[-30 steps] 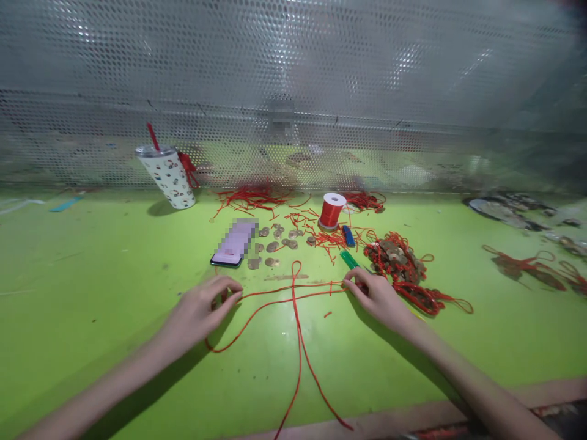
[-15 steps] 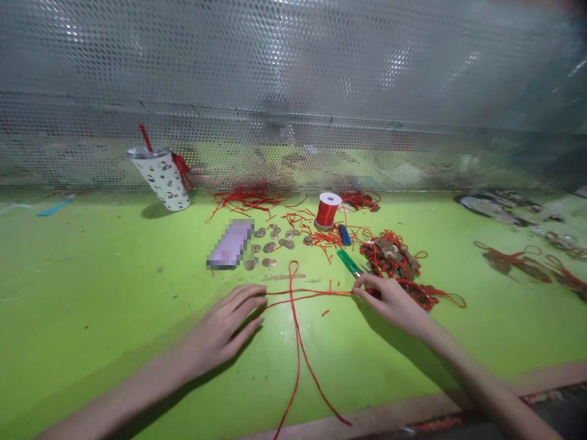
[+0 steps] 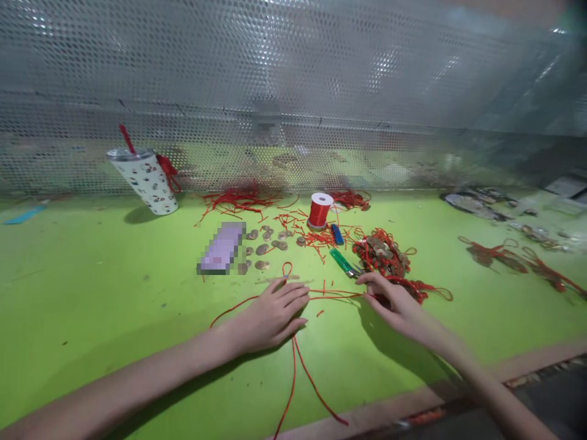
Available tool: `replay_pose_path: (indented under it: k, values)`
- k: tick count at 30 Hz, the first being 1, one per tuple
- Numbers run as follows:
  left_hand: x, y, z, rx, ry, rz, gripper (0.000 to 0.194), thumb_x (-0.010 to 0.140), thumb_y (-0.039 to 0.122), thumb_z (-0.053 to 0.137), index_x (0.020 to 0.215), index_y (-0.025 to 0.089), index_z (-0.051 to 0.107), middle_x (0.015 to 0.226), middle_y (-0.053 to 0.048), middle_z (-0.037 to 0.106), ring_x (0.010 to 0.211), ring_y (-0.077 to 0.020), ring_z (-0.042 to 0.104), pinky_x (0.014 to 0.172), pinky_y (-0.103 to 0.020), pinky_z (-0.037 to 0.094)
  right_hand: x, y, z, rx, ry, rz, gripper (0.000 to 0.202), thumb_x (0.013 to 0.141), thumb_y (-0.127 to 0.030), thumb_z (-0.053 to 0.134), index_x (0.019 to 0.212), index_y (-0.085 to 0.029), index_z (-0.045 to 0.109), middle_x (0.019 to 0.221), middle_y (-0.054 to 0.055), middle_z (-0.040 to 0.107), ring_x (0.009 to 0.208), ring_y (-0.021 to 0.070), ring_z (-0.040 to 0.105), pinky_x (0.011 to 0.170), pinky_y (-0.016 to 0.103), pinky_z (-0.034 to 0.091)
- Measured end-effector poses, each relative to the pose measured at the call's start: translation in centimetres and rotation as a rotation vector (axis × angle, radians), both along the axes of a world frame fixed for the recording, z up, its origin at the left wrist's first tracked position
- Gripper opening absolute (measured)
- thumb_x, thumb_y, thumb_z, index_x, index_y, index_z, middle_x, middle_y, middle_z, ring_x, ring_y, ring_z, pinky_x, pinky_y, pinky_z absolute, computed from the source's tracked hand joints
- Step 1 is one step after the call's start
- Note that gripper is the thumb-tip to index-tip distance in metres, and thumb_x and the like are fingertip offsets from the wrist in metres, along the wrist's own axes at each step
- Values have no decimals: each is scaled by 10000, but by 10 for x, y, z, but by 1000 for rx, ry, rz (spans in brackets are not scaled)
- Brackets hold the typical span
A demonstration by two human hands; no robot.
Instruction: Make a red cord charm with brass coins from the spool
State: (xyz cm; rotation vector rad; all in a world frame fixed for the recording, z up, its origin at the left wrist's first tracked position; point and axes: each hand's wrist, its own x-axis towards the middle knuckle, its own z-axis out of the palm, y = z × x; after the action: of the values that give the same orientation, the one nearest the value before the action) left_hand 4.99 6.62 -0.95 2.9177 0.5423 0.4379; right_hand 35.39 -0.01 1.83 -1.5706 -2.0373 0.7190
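Head view: red cord [image 3: 334, 297] laid out at the middle of a green worktop [image 3: 114, 287], with a small loop just beyond the left hand [image 3: 268, 311] and two tails toward the near edge. Just changed: left hand now moved rightward, from the cord's left side to on top of its crossing, palm down, open, fingers extended and gripping nothing. Probably a pinning or smoothing of the layout, with two strands nearly straight toward the right hand [image 3: 394, 299]. At those strands' right end, curled index finger and thumb of the right hand, perhaps in a pinch; impossible to tell for certain.

Just beyond the right fingertips, a green-handled tool [image 3: 340, 261] with a metal end. Farther out, a blue item [image 3: 337, 234], a spool of red thread [image 3: 318, 212], loose coins [image 3: 262, 249], a heap of corded coins [image 3: 380, 252] and a patterned cup [image 3: 145, 183].

Hidden: cord crossing, under the left hand. Cut off: one tail at the bottom edge, both forearms. Hard to make out: pixelated phone-like slab [image 3: 222, 247], murky scene behind the perforated sheet [image 3: 293, 67], blurred clutter at far right.
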Motion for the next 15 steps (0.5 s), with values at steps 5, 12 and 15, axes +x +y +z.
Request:
replay_pose_path:
  k: [5,12,15]
  values:
    - [3,-4,-5,26,43,34,431,1045,397,391,1336,121,551,1410,-138,597,1353,-287,497,1170,-498,326,6,-6,14,-227,263,57,214,985,-411,526,1045,-215,589,743,4,598,656,143,558,588,253,433]
    - [5,-7,-4,37,19,24,411,1036,385,415,1313,117,558,1412,-168,587,1370,-298,485,1181,-530,325,7,7,-3,-395,831,218,313,890,-403,707,1122,-199,659,1033,111,742,797,166,691,673,287,540]
    - [-1,-11,-2,40,-57,0,348,1026,321,441,1279,120,572,1372,-166,616,1333,-280,522,1167,-518,360,3,19,-3,-392,976,333,670,786,-410,810,1384,-263,546,1466,148,542,1196,259,624,861,369,572]
